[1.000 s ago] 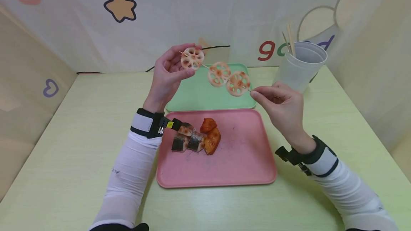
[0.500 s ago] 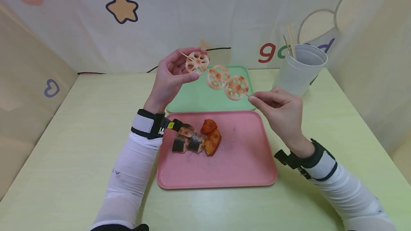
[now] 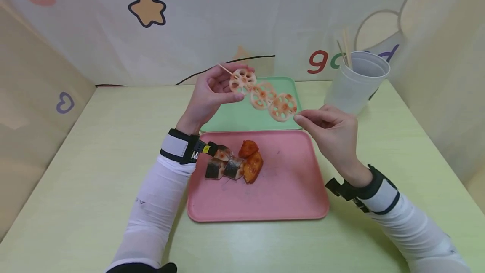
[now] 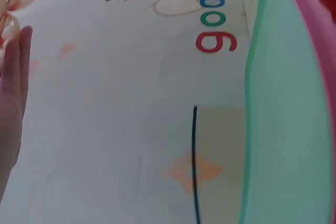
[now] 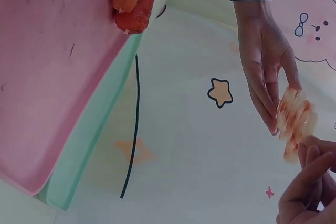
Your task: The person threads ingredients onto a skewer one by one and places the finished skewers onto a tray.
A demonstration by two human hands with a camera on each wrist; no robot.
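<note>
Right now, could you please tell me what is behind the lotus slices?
Fingers of the left hand and the green tray show behind the lotus slices; what their flesh covers is hidden.

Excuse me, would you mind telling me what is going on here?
A person holds up a skewer threaded with three lotus root slices. The left hand holds the end slice, while the right hand pinches the skewer's other end. Several food pieces lie on the pink tray; a cup of sticks stands at the right.
</note>
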